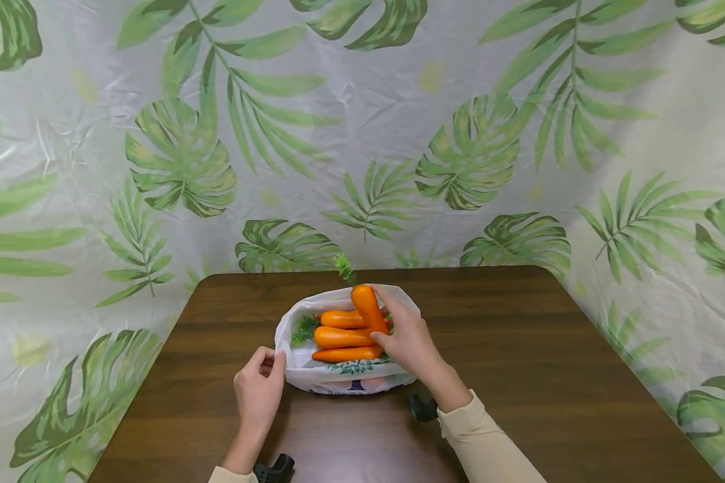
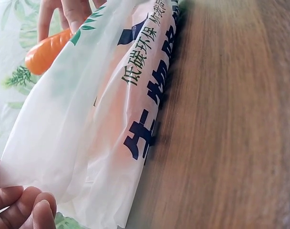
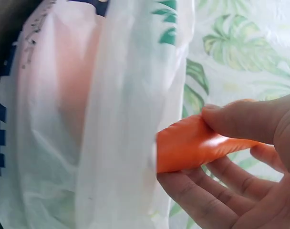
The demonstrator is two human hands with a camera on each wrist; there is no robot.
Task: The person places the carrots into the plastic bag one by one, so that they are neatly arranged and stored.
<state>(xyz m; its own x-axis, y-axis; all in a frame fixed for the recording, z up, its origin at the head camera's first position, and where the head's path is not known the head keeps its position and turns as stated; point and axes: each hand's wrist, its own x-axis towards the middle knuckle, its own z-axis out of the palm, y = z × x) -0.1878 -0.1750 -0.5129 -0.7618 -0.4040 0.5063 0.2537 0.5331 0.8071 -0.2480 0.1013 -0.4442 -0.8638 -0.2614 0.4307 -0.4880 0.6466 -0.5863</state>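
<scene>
A white plastic bag (image 1: 350, 371) with dark printing lies on the table, its mouth spread open and several orange carrots (image 1: 341, 337) inside. My left hand (image 1: 260, 386) pinches the bag's rim at its left side; in the left wrist view the thumb and fingertips (image 2: 44, 210) grip the thin film. With my right hand (image 1: 411, 339) I hold one carrot (image 1: 367, 305) over the bag's opening, tilted, its green leafy top (image 1: 343, 267) pointing away from me. In the right wrist view thumb and fingers wrap around this carrot (image 3: 192, 143), part of it hidden behind the bag.
The brown wooden table (image 1: 519, 376) extends around the bag on every side. Behind it hangs a pale curtain (image 1: 362, 134) printed with green leaves. Dark wrist devices (image 1: 423, 407) sit below both hands.
</scene>
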